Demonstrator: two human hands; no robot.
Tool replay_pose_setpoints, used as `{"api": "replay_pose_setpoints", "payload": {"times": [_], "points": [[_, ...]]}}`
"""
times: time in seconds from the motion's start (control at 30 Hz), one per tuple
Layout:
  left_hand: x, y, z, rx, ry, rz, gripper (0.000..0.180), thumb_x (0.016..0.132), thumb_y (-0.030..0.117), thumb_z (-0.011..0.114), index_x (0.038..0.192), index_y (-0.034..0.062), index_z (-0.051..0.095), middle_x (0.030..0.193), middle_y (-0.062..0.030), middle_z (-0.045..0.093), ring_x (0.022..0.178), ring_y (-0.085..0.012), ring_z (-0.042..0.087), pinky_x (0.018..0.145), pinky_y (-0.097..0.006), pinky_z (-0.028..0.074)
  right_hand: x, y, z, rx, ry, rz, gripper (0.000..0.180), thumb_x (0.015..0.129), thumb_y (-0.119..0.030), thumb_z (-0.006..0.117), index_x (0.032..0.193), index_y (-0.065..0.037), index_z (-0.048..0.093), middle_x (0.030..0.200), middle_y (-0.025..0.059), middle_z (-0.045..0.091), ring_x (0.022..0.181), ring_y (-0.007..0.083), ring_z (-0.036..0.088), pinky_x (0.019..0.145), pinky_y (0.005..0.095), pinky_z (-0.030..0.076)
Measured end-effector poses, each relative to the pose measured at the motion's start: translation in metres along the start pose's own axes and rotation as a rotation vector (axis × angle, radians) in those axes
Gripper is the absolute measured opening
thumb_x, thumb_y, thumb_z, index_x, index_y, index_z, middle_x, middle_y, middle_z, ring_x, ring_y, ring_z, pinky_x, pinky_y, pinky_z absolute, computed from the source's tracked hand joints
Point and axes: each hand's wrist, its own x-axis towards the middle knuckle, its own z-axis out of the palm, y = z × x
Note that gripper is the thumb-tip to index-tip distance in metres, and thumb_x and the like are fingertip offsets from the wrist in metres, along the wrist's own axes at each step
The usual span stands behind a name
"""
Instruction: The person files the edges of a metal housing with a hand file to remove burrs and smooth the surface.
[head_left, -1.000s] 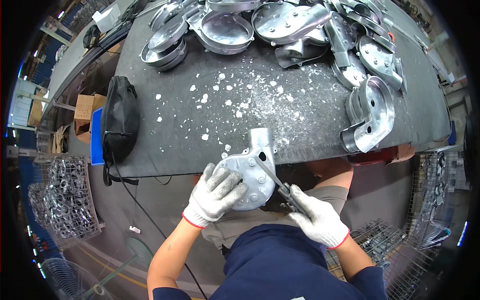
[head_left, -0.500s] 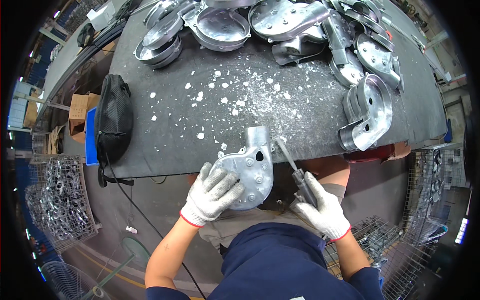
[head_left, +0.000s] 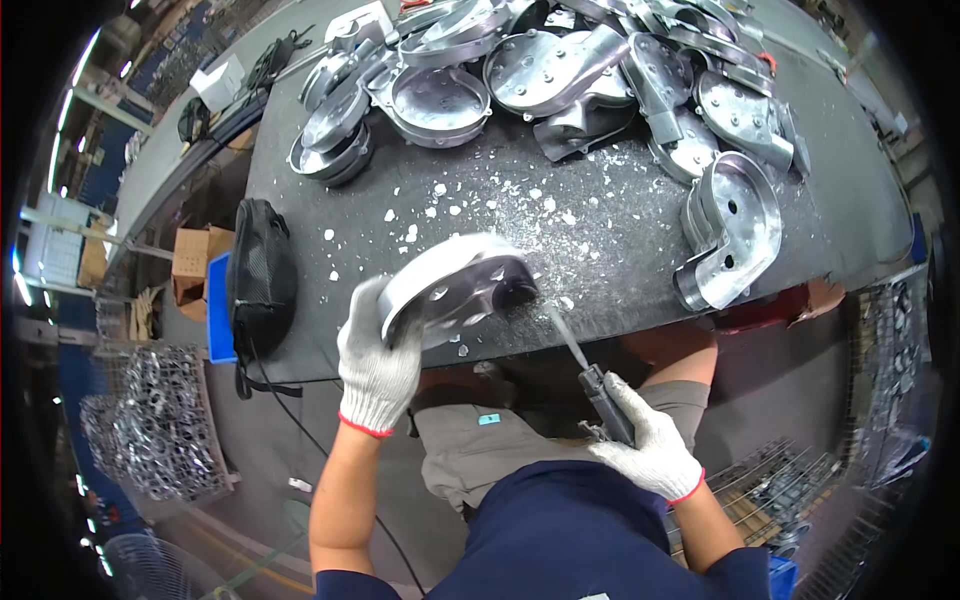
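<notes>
My left hand (head_left: pixel 380 365), in a white knit glove with a red cuff, grips a silvery cast metal blower housing (head_left: pixel 455 262) by its left end. The housing is tilted above the table's near edge, its hollow inside partly facing me. My left fingertips are hidden by the part and slightly blurred. My right hand (head_left: pixel 645 440), gloved alike, is closed round the dark handle of a file (head_left: pixel 568 335). The file's narrow grey blade points up and left, its tip close to the housing's right end; whether they touch I cannot tell.
Similar housings (head_left: pixel 440 105) are heaped along the table's far side. One more housing (head_left: pixel 738 230) stands at the right. White flakes (head_left: pixel 412 233) litter the dark tabletop (head_left: pixel 330 300). A black mesh bag (head_left: pixel 262 265) lies at the left edge, beside a blue bin (head_left: pixel 220 310).
My left hand has lifted the housing up and left and turned it from its studded outer face to its hollow side. The file in my right hand has barely moved.
</notes>
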Motion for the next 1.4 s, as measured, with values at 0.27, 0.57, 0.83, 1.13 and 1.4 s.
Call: {"api": "replay_pose_setpoints", "payload": {"times": [0.27,0.57,0.83,1.13,1.4], "points": [[-0.055,-0.056,0.002,-0.046,0.135,-0.151,0.041,0.098,0.013,0.086,0.128,0.0012,0.062,0.106,-0.0162,0.078,0.101,-0.024,0.078,0.089,-0.038,0.06,0.031,-0.034,0.023,-0.268,-0.17,-0.132,0.092,0.093,-0.021,0.086,0.17,0.001,0.04,0.162,0.0213,0.061,0.135,0.0241,0.07,0.113,0.0365,0.055],[-0.067,-0.063,0.001,-0.15,0.101,-0.018,0.04,0.099,0.004,0.081,0.132,0.0006,0.059,0.119,-0.0088,0.071,0.109,-0.0171,0.069,0.097,-0.034,0.058,0.042,-0.06,0.028,-0.118,-0.18,-0.086,0.075,0.099,-0.014,0.077,0.166,0.0,0.046,0.159,0.0222,0.063,0.145,0.0331,0.064,0.121,0.036,0.048],[-0.061,-0.052,-0.003,-0.024,0.068,0.123,0.042,0.097,0.002,0.082,0.132,0.0003,0.059,0.119,-0.0115,0.07,0.109,-0.0204,0.068,0.098,-0.036,0.057,0.045,-0.059,0.03,-0.265,-0.149,-0.17,0.069,0.102,-0.013,0.069,0.167,-0.004,0.047,0.135,0.0253,0.074,0.12,0.0423,0.075,0.105,0.0433,0.058],[-0.074,-0.07,0.0,0.012,0.176,-0.027,0.044,0.095,0.009,0.087,0.129,-0.0006,0.06,0.108,-0.0149,0.076,0.102,-0.0238,0.075,0.093,-0.038,0.059,0.057,-0.051,0.029,0.65,-0.35,0.321,0.079,0.104,-0.009,0.065,0.176,-0.009,0.032,0.101,0.0132,0.071,0.067,0.0166,0.068,0.058,0.0324,0.056],[-0.069,-0.051,-0.005,0.067,0.082,0.116,0.052,0.095,0.002,0.084,0.14,-0.0027,0.057,0.126,-0.0131,0.071,0.116,-0.0222,0.07,0.104,-0.037,0.056,0.057,-0.04,0.046,-0.297,-0.004,-0.473,0.072,0.103,-0.011,0.067,0.171,-0.007,0.043,0.098,0.0166,0.072,0.072,0.0247,0.072,0.064,0.0395,0.058]]}}
